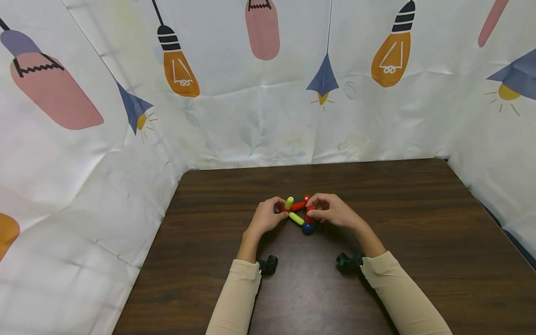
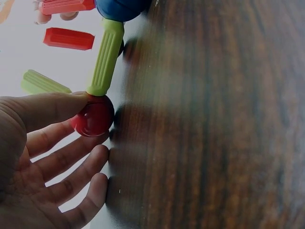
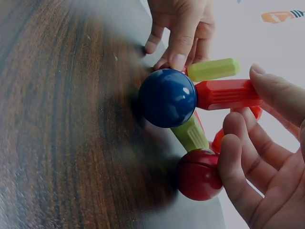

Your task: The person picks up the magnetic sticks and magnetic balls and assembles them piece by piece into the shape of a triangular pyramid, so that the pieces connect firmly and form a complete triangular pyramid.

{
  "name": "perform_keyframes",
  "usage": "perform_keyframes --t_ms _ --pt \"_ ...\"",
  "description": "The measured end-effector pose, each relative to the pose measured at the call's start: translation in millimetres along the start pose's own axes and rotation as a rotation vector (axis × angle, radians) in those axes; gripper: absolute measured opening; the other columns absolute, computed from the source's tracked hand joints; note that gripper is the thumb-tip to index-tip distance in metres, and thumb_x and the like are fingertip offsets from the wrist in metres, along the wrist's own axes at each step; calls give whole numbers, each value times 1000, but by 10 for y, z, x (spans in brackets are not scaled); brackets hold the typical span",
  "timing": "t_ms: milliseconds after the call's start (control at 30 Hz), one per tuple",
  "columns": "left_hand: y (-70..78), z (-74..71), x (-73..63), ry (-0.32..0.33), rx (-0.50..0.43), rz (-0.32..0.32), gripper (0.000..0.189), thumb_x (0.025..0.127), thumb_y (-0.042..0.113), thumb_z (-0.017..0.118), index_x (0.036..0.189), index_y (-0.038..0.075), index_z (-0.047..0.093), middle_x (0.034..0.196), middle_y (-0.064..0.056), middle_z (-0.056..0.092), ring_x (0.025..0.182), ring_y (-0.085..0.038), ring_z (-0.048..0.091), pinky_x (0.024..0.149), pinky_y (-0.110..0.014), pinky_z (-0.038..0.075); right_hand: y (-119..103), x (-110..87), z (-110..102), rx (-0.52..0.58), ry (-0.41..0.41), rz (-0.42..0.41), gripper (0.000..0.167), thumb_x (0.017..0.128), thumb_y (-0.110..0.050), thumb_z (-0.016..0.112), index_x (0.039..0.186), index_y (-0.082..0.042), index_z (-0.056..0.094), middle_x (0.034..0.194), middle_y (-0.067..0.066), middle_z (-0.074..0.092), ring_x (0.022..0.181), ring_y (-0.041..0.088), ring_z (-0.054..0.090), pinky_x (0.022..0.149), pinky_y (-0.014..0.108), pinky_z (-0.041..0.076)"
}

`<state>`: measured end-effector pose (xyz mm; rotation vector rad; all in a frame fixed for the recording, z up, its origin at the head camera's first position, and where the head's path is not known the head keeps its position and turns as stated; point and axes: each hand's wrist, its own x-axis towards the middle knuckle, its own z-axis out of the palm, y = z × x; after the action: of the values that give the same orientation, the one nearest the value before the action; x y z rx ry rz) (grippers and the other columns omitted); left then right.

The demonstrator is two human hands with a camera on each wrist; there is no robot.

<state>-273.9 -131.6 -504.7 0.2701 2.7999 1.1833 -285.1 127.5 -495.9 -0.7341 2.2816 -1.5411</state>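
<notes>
My left hand [image 1: 266, 215] pinches a glossy red ball [image 2: 93, 117] between thumb and fingertips, low against the table. From this ball a lime-green ridged stick [image 2: 106, 59] runs along the tabletop to a blue ball [image 3: 167, 98]. Another lime stick [image 1: 289, 203] stands up beside my left fingers. My right hand [image 1: 335, 210] holds a red ridged stick [image 3: 228, 94] by thumb and fingers, upright with its lower end against the blue ball. Farther back, a second red ball [image 3: 199, 174] lies near my right fingertips. A separate red stick [image 2: 69, 38] rises behind the blue ball.
A dark wood-grain table [image 1: 398, 288] lies under both hands. White cloth [image 1: 251, 125] printed with lamps and bulbs hangs behind and at the sides. A red stick [image 1: 298, 206] lies at the back of the joined pieces. Black wrist cameras [image 1: 268, 264] sit by the sleeves.
</notes>
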Motion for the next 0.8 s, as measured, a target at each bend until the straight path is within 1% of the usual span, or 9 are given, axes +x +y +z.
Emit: perform_keyframes --t_ms 133,300,467,533,700,800 --pt "-11 11 5 3 1 -1 29 92 19 77 120 13 71 109 -7 73 96 -21 64 85 -40 54 -10 -2 15 -8 16 13 21 94 -16 76 108 -4 65 91 12 66 71 21 61 64 39 58" --pt "-19 15 1 3 2 3 28 93 19 77 120 13 71 109 -7 73 96 -21 64 84 -40 54 3 3 22 -23 31 48 22 93 -17 77 103 -4 63 86 9 64 68 22 61 61 37 56" --pt "-20 13 2 0 1 1 28 93 19 77 119 13 71 109 -8 72 94 -21 64 83 -39 54 29 13 20 -18 16 68 22 93 -17 76 107 -4 65 88 8 67 73 30 65 62 38 56" --pt "-21 13 4 1 7 4 28 93 19 77 119 13 71 109 -8 72 94 -21 64 82 -38 54 38 15 20 -18 11 70 21 94 -17 76 108 -4 66 90 9 68 74 31 65 63 38 56" --pt "-16 11 10 3 8 10 27 92 19 77 118 12 71 106 -7 72 92 -20 63 81 -36 53 24 0 0 -13 5 65 20 95 -14 73 111 -4 67 93 12 69 74 25 66 64 36 57" --pt "-17 7 7 3 6 12 27 92 18 77 118 13 71 105 -6 72 92 -19 63 82 -36 53 22 -14 -30 -32 14 60 18 96 -14 73 111 -4 69 90 11 68 72 20 62 63 33 55"
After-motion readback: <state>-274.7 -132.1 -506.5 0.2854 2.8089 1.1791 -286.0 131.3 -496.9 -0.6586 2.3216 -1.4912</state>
